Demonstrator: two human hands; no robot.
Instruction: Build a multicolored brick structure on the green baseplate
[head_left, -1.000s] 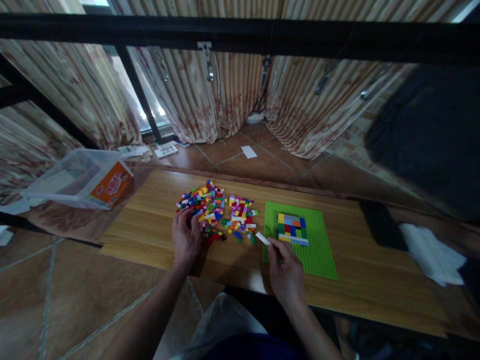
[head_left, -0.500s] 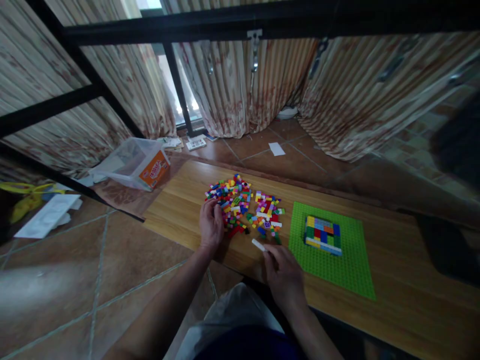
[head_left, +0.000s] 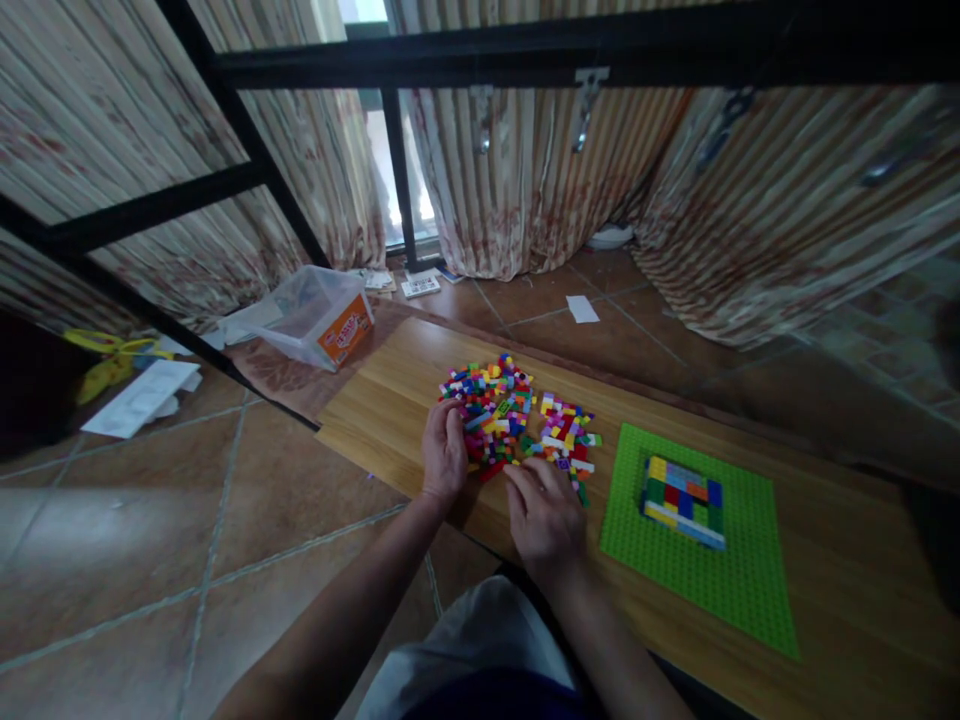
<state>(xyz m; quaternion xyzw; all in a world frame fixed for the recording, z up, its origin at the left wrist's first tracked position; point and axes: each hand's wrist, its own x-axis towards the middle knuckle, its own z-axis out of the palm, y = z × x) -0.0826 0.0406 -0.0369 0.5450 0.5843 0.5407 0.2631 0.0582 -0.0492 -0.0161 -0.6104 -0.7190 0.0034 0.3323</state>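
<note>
1. Looking from the head view, I see two groups of loose toy bricks on the table [head_left: 375, 425]: a bigger heap [head_left: 496, 400] on the left and a smaller group [head_left: 564, 425] just beside it on the right.

2. The left hand [head_left: 445, 450] rests at the left edge of the bigger heap. Its fingers are bent in a loose curve, and the fingertips reach to the bricks. Whether it has hold of one, I cannot tell.

3. The right hand [head_left: 550, 520] is low over the near side of the bricks, its fingers half bent, close to a red brick [head_left: 492, 470]. The back of the hand covers the grip, so I cannot tell if something is held.

4. A flat block of joined bricks [head_left: 682, 502] sits on the green board [head_left: 750, 590], to the right of both hands, and no hand touches it.

5. In my judgement, the step in hand is sorting through the loose bricks. The next move would call for a fine pinch of thumb and finger on one brick, without pushing its neighbours.
</note>
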